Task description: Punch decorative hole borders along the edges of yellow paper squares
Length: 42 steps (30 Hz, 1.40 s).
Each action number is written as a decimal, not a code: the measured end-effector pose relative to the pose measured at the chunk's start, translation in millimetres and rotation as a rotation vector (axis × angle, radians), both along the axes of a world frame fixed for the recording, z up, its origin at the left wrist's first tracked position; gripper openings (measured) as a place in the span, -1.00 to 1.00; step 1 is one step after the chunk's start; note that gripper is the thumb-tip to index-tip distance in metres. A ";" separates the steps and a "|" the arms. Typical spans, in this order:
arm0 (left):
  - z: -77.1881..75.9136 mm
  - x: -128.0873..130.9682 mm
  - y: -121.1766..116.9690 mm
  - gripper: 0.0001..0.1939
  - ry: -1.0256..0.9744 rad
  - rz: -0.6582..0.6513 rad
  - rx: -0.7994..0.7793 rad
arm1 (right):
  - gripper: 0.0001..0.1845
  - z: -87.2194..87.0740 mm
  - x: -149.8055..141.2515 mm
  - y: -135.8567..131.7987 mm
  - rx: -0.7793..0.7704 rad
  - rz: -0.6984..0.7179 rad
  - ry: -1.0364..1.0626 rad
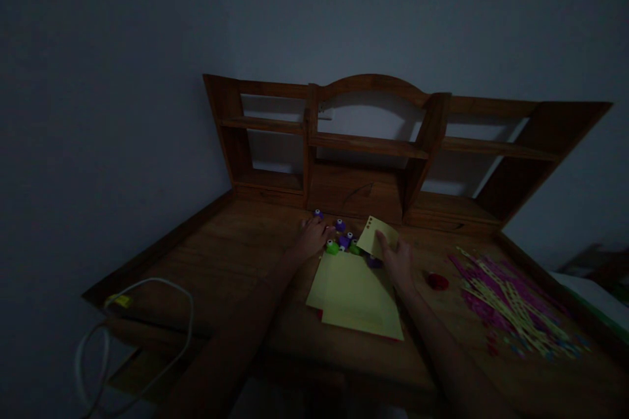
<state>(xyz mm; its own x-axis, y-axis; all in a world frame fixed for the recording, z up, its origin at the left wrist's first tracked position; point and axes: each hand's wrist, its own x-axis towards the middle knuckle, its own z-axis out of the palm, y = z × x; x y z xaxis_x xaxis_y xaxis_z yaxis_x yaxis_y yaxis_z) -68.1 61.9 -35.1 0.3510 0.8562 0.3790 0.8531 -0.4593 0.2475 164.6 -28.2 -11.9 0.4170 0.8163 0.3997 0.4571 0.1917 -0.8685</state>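
Observation:
My right hand (399,264) pinches a small yellow paper card (372,236) with a few dark holes near its upper left corner. My left hand (313,238) reaches over the desk with its fingers apart, close to a purple craft punch (318,214) with a white round top; whether it touches it is hard to see in the dim light. Between the hands stand more punches, among them a purple one (339,225) and a green one (333,247). Yellow paper sheets (361,294) lie stacked in front of them, with red edges showing underneath.
A wooden shelf unit (368,141) rises along the back of the desk (221,255). At right lies a pile of pale yellow and pink strips (511,301), with a small red round object (438,281) nearer the papers. A white cable (190,314) loops over the left edge.

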 end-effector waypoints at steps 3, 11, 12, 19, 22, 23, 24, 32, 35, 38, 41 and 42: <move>-0.6 0.5 -0.1 -0.63 -0.007 0.003 0.016 | -0.46 -0.6 4.1 1.0 0.021 -0.050 0.064; 9.0 3.0 -7.2 -0.60 -0.062 0.004 0.028 | -0.41 -1.3 13.3 5.7 0.013 -0.121 0.209; 12.5 4.1 -9.9 -0.59 -0.087 -0.002 0.054 | -0.41 -1.5 13.2 6.0 0.018 -0.118 0.213; 24.4 15.5 -28.3 -0.58 -0.081 -0.324 0.069 | -0.41 -0.6 11.0 4.9 0.027 -0.104 0.205; 20.6 14.8 -28.0 -0.52 -0.039 -0.381 0.020 | -0.40 -1.0 11.0 4.9 0.019 -0.093 0.231; 19.1 13.7 -26.7 -0.52 -0.033 -0.388 0.007 | -0.40 -1.5 11.1 5.1 0.019 -0.083 0.243; 17.6 12.5 -25.0 -0.52 -0.029 -0.397 -0.006 | -0.40 -2.0 11.3 5.4 0.014 -0.079 0.249; 11.7 8.8 -15.5 -0.64 -0.054 -0.436 -0.036 | -0.44 -3.8 11.2 7.6 -0.007 -0.083 0.250; 11.1 9.6 -16.2 -0.66 -0.110 -0.449 -0.041 | -0.44 -3.4 10.8 6.8 0.002 -0.077 0.227; 11.8 13.8 -18.1 -0.65 -0.314 -0.473 -0.122 | -0.44 -3.8 10.7 6.0 0.034 -0.063 0.200; 16.8 22.1 -20.9 -0.61 -0.733 -0.494 -0.332 | -0.43 -4.7 10.9 6.3 0.045 -0.075 0.171; 19.4 25.0 -21.8 -0.59 -0.877 -0.502 -0.406 | -0.42 -4.8 10.9 6.4 0.039 -0.086 0.157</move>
